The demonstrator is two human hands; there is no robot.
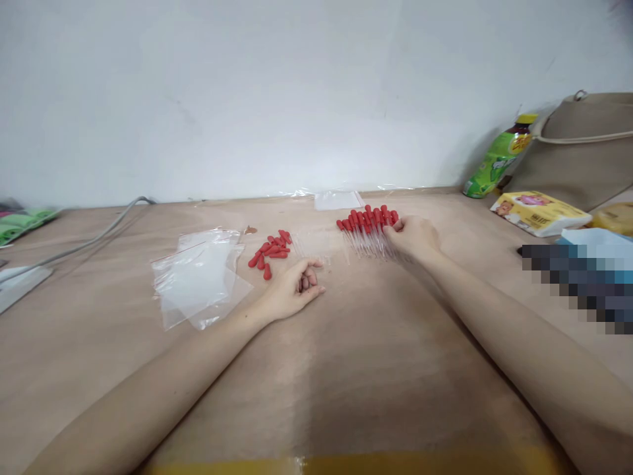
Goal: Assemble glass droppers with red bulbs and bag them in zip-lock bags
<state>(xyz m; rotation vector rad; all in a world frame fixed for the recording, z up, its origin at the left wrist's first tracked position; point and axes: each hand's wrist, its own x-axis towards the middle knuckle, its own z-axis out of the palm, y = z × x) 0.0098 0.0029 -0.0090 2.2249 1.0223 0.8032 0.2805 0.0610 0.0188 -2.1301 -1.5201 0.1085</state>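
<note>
My left hand rests on the table with fingers curled and thumb apart, nothing between them. Just behind it lie several loose red rubber bulbs and some thin clear tubes. My right hand is at the right end of a row of droppers, which have red bulbs at the back and clear stems toward me. Its fingertips are bent against the rightmost droppers; whether they grip one is too small to tell. Left of my left hand lie clear zip bags, overlapping in a pile.
A green bottle leans by a beige bag at the back right, near a yellow tissue pack. A grey cable crosses the left side. The wall bounds the table's back.
</note>
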